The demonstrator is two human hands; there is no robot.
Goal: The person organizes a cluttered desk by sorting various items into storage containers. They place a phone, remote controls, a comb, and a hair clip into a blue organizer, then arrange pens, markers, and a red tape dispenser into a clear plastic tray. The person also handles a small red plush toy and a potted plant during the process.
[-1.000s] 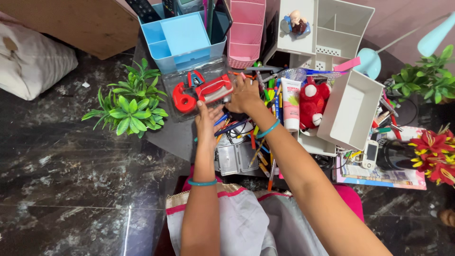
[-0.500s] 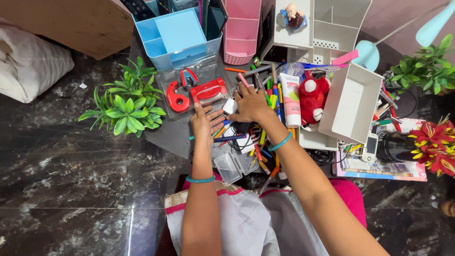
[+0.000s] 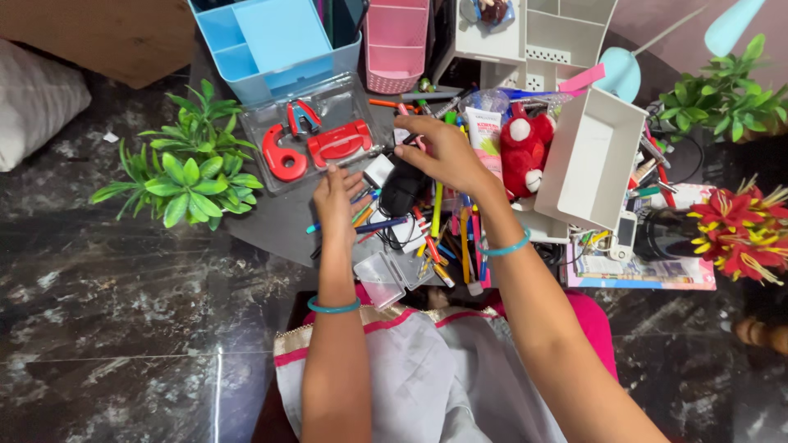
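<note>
My left hand [image 3: 335, 198] lies flat with its fingers apart on loose pens [image 3: 386, 223]. Its fingertips touch the lower edge of a clear pack [image 3: 324, 102] that holds a red stapler and a red tape dispenser. My right hand [image 3: 447, 152] is raised over the heap of pens. It curls around a black object [image 3: 402, 189] with a thin cable under it. A small white cube [image 3: 379, 171] sits between the two hands. A small clear plastic case [image 3: 394, 275] lies open near my lap.
A blue organiser [image 3: 271, 41], a pink one [image 3: 396, 37] and a white one [image 3: 566, 33] stand at the back. A tipped white box [image 3: 595, 160], red plush toy [image 3: 525, 148] and cream tube [image 3: 486, 135] lie on the right. Green plants [image 3: 185, 172] [image 3: 722, 98] and red flowers [image 3: 739, 230] flank the pile.
My right hand has moved up and back, and the black object has risen with it. My left hand slid up to the clear pack. The view has shifted downward.
</note>
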